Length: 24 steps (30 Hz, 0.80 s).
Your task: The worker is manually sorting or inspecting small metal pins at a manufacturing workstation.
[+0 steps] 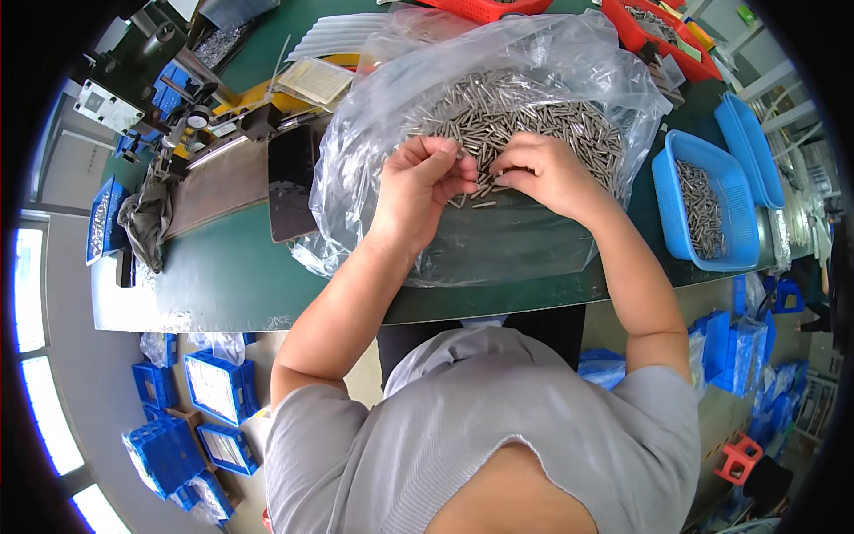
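Midway along, near the front edge of the worktop [240, 289]: clear plastic bag [351, 156] with heaped metal pins [574, 120]. Left hand [427, 173]: curled above the heap's near side. Right hand [543, 169]: fingertips bunched there. Grip on pins: not discernible. Toward right edge: blue basket [737, 205].

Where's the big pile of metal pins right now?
Head view, upper centre: the pile of metal pins lies amid clear plastic sheeting, left hand and right hand at its near edge, left of the pin-holding blue basket.
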Each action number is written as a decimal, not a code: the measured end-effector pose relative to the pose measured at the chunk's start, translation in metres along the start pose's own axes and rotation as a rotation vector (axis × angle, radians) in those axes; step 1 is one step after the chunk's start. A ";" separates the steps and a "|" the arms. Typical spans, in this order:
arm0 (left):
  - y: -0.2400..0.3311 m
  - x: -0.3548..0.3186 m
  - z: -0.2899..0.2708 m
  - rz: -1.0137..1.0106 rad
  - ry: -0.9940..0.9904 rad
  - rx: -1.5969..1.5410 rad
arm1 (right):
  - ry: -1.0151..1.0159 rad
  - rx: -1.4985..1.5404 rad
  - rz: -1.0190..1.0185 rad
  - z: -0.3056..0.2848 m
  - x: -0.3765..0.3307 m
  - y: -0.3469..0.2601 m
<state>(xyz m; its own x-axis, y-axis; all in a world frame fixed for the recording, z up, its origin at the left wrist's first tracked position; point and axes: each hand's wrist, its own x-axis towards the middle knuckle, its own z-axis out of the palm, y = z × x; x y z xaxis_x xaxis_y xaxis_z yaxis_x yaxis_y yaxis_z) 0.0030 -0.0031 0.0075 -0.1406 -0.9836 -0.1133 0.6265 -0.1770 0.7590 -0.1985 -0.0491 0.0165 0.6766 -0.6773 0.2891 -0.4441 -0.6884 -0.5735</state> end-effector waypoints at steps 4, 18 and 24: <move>-0.002 -0.001 0.000 -0.079 -0.048 0.020 | 0.055 0.447 0.364 -0.004 0.000 -0.010; -0.013 -0.004 0.004 -0.178 -0.116 -0.012 | 0.127 0.154 0.160 -0.005 -0.004 -0.032; -0.011 -0.006 0.006 -0.169 -0.122 0.063 | -0.003 0.191 0.202 -0.011 -0.003 -0.030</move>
<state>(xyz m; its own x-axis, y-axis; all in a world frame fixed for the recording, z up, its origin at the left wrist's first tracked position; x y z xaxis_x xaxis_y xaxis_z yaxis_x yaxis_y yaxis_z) -0.0074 0.0047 0.0041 -0.3340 -0.9277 -0.1669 0.5377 -0.3330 0.7746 -0.1935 -0.0289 0.0412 0.5876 -0.7947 0.1523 -0.4513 -0.4780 -0.7536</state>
